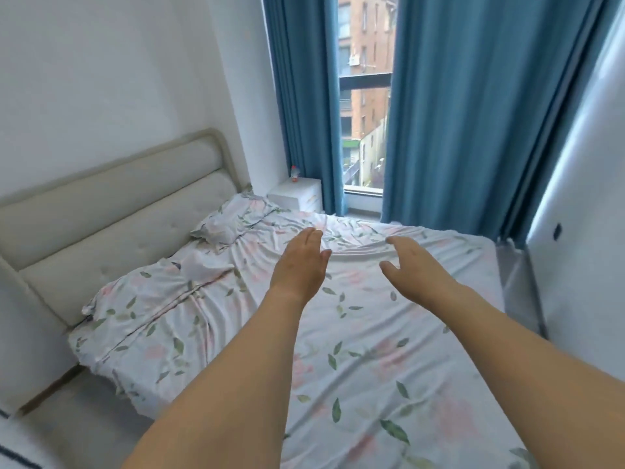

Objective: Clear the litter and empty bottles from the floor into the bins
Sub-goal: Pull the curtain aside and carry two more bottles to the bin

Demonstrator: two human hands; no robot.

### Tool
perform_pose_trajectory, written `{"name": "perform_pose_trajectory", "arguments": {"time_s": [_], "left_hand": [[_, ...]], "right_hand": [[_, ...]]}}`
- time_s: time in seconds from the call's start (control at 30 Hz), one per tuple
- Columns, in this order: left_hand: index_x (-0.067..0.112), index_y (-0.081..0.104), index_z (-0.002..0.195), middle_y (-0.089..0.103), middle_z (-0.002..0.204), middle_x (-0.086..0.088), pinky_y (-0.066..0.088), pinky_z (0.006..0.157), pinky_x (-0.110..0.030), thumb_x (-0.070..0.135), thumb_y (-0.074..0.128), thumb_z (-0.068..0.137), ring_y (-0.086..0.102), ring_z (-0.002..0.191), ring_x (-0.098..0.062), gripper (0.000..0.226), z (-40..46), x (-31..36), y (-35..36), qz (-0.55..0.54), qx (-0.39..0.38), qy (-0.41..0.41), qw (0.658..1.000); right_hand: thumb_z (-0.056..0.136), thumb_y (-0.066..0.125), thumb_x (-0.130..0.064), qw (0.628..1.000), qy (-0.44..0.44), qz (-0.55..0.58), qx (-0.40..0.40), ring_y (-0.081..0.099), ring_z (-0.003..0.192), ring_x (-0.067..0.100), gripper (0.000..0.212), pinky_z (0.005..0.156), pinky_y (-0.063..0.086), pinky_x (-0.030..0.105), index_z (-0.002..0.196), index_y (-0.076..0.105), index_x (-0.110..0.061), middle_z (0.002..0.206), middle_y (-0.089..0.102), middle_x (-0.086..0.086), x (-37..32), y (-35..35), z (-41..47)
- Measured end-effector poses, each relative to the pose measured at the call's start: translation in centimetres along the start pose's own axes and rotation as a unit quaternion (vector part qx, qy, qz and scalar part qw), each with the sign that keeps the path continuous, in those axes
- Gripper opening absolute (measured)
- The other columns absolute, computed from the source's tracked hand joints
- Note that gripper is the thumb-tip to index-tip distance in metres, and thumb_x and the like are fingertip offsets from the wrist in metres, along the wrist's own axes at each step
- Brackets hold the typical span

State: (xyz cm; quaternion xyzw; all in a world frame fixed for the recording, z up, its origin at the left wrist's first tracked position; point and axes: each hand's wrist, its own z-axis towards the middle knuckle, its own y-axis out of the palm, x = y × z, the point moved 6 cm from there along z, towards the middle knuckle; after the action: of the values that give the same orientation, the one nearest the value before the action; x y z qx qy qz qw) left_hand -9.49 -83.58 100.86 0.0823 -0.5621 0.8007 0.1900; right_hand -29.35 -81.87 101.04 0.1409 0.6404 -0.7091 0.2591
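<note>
Both my arms reach forward over a bed (355,350) covered in a floral sheet. My left hand (301,262) is held out with straight fingers and holds nothing. My right hand (412,269) is spread with relaxed fingers, thumb apart, and is also empty. No litter, bottle or bin shows in this view. A small red-and-white bottle-like item (295,173) stands on the white nightstand (297,195) beyond the bed.
A padded beige headboard (118,204) lines the left wall. A pillow (233,220) lies at the bed's head. Blue curtains (473,113) frame a window (365,96). A white wardrobe (581,231) stands right. A strip of pale floor (67,411) shows at the lower left.
</note>
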Motion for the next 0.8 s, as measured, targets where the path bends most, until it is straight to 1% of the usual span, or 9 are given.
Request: {"name": "perform_pose_trajectory", "arguments": {"time_s": [0.13, 0.27, 0.33, 0.43, 0.5, 0.57, 0.67, 0.73, 0.8], "left_hand": [[0.01, 0.038, 0.146, 0.034, 0.154, -0.004, 0.031, 0.113, -0.035, 0.03, 0.043, 0.103, 0.03, 0.142, -0.02, 0.047, 1.8, 10.3, 4.5, -0.022, -0.014, 0.069, 0.997], [0.008, 0.042, 0.142, 0.041, 0.147, -0.004, 0.037, 0.107, -0.036, 0.028, 0.044, 0.102, 0.038, 0.136, -0.022, 0.044, 2.5, 20.5, 8.6, -0.039, -0.02, 0.117, 0.992], [0.008, 0.042, 0.142, 0.04, 0.148, -0.003, 0.037, 0.107, -0.037, 0.027, 0.045, 0.102, 0.038, 0.136, -0.022, 0.044, 2.6, 25.7, 10.7, -0.047, -0.026, 0.137, 0.989], [0.007, 0.044, 0.14, 0.042, 0.146, -0.003, 0.037, 0.105, -0.035, 0.027, 0.045, 0.103, 0.04, 0.133, -0.023, 0.042, 2.8, 33.1, 13.7, -0.054, -0.029, 0.164, 0.985], [0.008, 0.045, 0.138, 0.043, 0.144, -0.003, 0.038, 0.103, -0.034, 0.027, 0.045, 0.102, 0.042, 0.13, -0.022, 0.041, 2.9, 37.4, 15.5, -0.055, -0.032, 0.183, 0.981], [0.009, 0.045, 0.138, 0.044, 0.143, -0.001, 0.04, 0.099, -0.034, 0.027, 0.045, 0.102, 0.043, 0.128, -0.021, 0.04, 2.9, 40.9, 17.3, -0.057, -0.038, 0.195, 0.978], [0.01, 0.046, 0.137, 0.045, 0.141, 0.001, 0.041, 0.097, -0.033, 0.028, 0.045, 0.102, 0.044, 0.127, -0.021, 0.039, 3.3, 45.0, 19.5, -0.057, -0.051, 0.21, 0.975], [0.01, 0.046, 0.136, 0.045, 0.142, 0.001, 0.041, 0.097, -0.033, 0.028, 0.044, 0.102, 0.045, 0.126, -0.021, 0.038, 4.0, 47.0, 20.4, -0.059, -0.052, 0.216, 0.973], [0.011, 0.044, 0.139, 0.042, 0.146, 0.002, 0.04, 0.099, -0.034, 0.029, 0.043, 0.103, 0.042, 0.13, -0.02, 0.04, 5.0, 48.7, 20.9, -0.062, -0.047, 0.218, 0.973]], "right_hand": [[0.096, 0.049, -0.028, 0.997, 0.067, 0.006, 0.047, 0.03, 0.14, 0.018, 0.056, 0.113, 0.025, 0.032, 0.147, 0.032, -0.015, 0.153, 0.033, 0.002, 8.6, -6.6, -3.0], [0.095, 0.049, -0.028, 0.991, 0.109, 0.003, 0.073, 0.033, 0.138, 0.018, 0.056, 0.111, 0.028, 0.033, 0.147, 0.032, -0.017, 0.151, 0.034, 0.001, 16.7, -12.9, -6.5], [0.095, 0.049, -0.025, 0.989, 0.123, -0.002, 0.083, 0.037, 0.134, 0.02, 0.051, 0.106, 0.031, 0.031, 0.143, 0.036, -0.015, 0.147, 0.038, 0.003, 20.6, -16.2, -8.3], [0.096, 0.049, -0.023, 0.986, 0.14, -0.015, 0.092, 0.037, 0.134, 0.022, 0.049, 0.108, 0.03, 0.032, 0.141, 0.037, -0.009, 0.146, 0.039, 0.007, 26.3, -20.3, -10.5], [0.095, 0.049, -0.022, 0.984, 0.148, -0.013, 0.099, 0.04, 0.13, 0.024, 0.046, 0.106, 0.033, 0.033, 0.138, 0.041, -0.007, 0.143, 0.042, 0.008, 29.6, -22.6, -11.5], [0.096, 0.048, -0.022, 0.983, 0.155, -0.007, 0.098, 0.038, 0.133, 0.022, 0.047, 0.107, 0.031, 0.031, 0.14, 0.039, -0.01, 0.145, 0.04, 0.006, 32.3, -24.3, -12.4], [0.097, 0.046, -0.024, 0.982, 0.165, -0.016, 0.096, 0.031, 0.14, 0.019, 0.054, 0.112, 0.026, 0.031, 0.148, 0.031, -0.012, 0.153, 0.031, 0.004, 35.8, -26.5, -13.5], [0.097, 0.046, -0.024, 0.98, 0.171, -0.022, 0.101, 0.032, 0.138, 0.02, 0.053, 0.111, 0.028, 0.031, 0.147, 0.031, -0.012, 0.152, 0.032, 0.003, 37.6, -27.7, -13.7], [0.098, 0.045, -0.024, 0.979, 0.171, -0.024, 0.106, 0.034, 0.137, 0.019, 0.052, 0.109, 0.029, 0.031, 0.146, 0.031, -0.012, 0.15, 0.033, 0.003, 39.0, -28.7, -13.5]]}}
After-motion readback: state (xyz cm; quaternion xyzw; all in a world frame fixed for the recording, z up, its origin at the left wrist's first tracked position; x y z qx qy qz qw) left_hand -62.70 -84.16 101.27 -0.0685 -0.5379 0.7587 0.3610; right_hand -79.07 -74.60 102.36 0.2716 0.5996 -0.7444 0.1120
